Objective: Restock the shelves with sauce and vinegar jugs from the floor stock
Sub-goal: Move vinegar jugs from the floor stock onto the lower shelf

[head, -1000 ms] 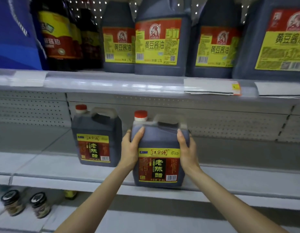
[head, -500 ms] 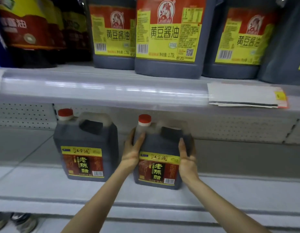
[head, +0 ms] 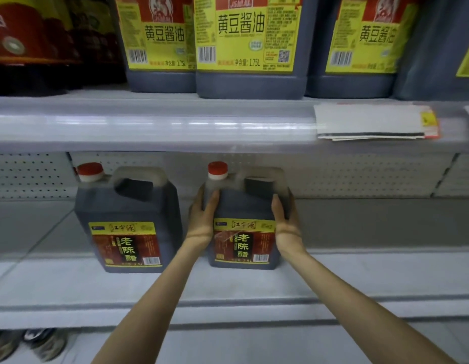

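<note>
Clasping, with left hand (head: 202, 219) and right hand (head: 284, 222) curled round opposite sides, thumbs on the front, a dark plastic vinegar jug with red cap and red-and-yellow label (head: 241, 206). Set upright on the pale lower shelf (head: 359, 274), just right of a matching second vinegar jug (head: 128, 206), near but apart. Above, on the grey upper shelf (head: 149, 124), a row of dark soy sauce jugs with yellow labels (head: 250, 35); along its front edge to the right, white paper tags (head: 370, 122).

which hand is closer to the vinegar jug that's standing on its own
Left. The left hand holds the gripped jug on the side next to the free-standing jug; the right hand holds its far side.
</note>
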